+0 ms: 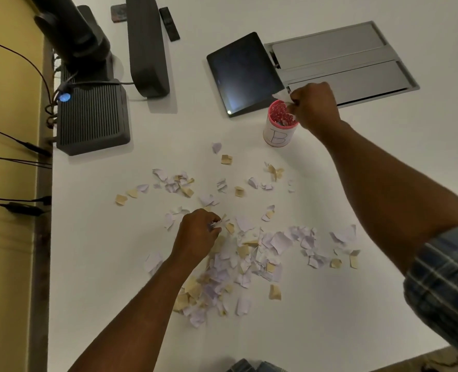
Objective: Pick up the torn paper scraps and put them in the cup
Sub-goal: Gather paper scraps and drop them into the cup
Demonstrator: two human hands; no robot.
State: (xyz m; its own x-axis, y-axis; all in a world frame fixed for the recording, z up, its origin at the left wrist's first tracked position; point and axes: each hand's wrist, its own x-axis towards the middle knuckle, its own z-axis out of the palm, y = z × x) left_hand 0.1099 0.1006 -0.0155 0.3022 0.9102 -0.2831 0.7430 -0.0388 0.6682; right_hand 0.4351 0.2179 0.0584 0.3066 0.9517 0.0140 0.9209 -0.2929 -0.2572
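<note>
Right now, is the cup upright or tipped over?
Upright. The cup stands on its base, pink rim facing up, and the right hand holds scraps over it.

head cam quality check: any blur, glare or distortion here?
Head view: dim, soft overall; right hand over the cup slightly motion-blurred; faint glare on the tablet screen; wide-angle bending at the table edges; scraps lack fine detail.

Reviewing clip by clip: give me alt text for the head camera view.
A person's right hand holds white scraps over a pink-rimmed cup marked "B", while the left hand pinches more from the torn paper scraps strewn across a white table. A dark tablet lies just behind the cup.
</note>
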